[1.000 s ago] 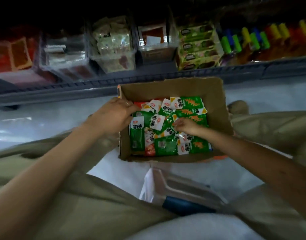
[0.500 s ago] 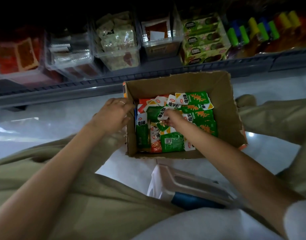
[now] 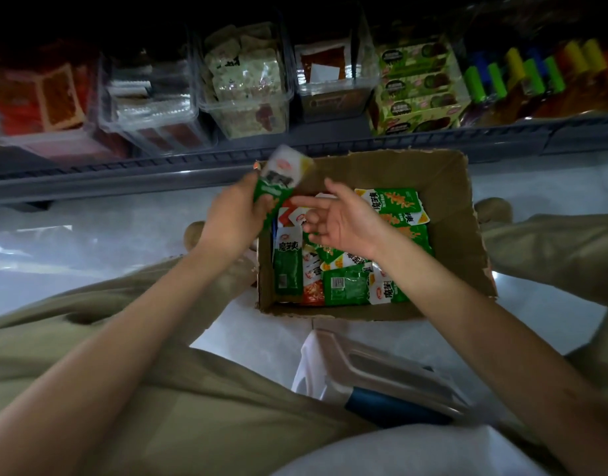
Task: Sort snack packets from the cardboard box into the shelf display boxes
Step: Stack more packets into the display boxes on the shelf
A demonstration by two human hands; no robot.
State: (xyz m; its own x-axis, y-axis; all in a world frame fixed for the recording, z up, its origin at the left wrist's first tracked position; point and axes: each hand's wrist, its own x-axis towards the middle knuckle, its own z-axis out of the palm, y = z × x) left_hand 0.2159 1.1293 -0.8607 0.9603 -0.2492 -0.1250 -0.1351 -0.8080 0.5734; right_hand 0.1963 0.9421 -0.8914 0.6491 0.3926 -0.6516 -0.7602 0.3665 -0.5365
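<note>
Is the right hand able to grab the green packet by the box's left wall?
Probably yes: the right hand hovers open over the lidless cardboard box, and the green packet lies uncovered on top of the pile.

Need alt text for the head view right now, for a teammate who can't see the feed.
The left hand grips a green packet above the near-left corner of the cardboard box, while the right hand hovers open over the green and red packets inside. Behind the box, a shelf carries clear display boxes of snacks.
</note>
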